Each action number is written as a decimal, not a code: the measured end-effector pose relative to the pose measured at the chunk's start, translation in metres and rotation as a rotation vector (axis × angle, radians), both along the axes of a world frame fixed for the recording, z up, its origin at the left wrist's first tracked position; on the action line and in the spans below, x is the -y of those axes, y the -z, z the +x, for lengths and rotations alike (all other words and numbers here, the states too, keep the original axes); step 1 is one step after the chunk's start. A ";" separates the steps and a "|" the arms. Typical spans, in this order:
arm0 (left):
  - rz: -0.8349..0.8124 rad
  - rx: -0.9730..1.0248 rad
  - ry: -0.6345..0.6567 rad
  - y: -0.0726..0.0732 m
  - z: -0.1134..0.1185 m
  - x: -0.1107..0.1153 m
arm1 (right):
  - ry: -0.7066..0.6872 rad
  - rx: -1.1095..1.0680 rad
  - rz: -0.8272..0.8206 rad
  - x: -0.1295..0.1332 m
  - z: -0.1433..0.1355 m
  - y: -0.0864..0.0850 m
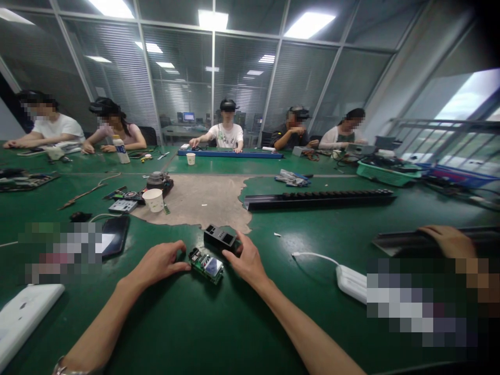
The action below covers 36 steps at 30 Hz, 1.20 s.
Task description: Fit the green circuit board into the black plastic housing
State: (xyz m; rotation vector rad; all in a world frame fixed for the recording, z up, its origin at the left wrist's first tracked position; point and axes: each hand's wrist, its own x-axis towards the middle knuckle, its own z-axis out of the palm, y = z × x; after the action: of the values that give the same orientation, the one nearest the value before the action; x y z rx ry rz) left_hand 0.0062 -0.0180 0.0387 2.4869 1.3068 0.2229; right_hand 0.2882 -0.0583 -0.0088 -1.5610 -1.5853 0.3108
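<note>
A small green circuit board (206,266) with a bluish-white screen or plate on it lies on the table in front of me. Just behind it is a black rectangular housing (217,236) with square openings in its top. My right hand (249,263) has its thumb and fingers around the right end of this housing. At the board's left edge, my left hand (162,261) rests with thumb and fingers apart and curved. Its thumb tip is close to the board; whether they touch, I cannot tell.
The green table (164,333) carries a brown mat (195,200), a paper cup (153,200) and a long black rail (320,200). A white power strip (349,284) lies right, beside another person's hand (449,239). Several people sit across, near a green basket (386,174).
</note>
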 end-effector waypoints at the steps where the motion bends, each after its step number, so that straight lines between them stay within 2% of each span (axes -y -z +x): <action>1: -0.003 -0.003 -0.001 0.000 0.000 0.000 | 0.004 -0.013 0.005 0.001 0.000 0.000; 10: 0.002 0.007 -0.005 0.002 0.001 0.000 | -0.031 -0.047 0.048 0.005 -0.003 -0.009; 17: 0.004 0.014 -0.001 0.002 0.001 0.001 | -0.142 -0.256 0.098 0.039 -0.020 -0.047; 20: 0.022 0.017 0.003 0.001 0.000 0.001 | -0.168 -0.205 0.112 0.051 -0.028 -0.057; 32: 0.053 0.015 0.007 0.006 0.001 -0.001 | -0.230 0.035 0.034 0.057 -0.033 -0.051; 36: 0.046 0.016 0.012 0.005 0.001 0.000 | -0.221 0.128 -0.005 0.057 -0.034 -0.044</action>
State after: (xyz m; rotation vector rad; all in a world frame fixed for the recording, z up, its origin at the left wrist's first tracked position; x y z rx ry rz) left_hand 0.0067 -0.0180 0.0336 2.5248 1.2944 0.2721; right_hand 0.2546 -0.1157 0.0355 -1.4346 -1.8633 0.3410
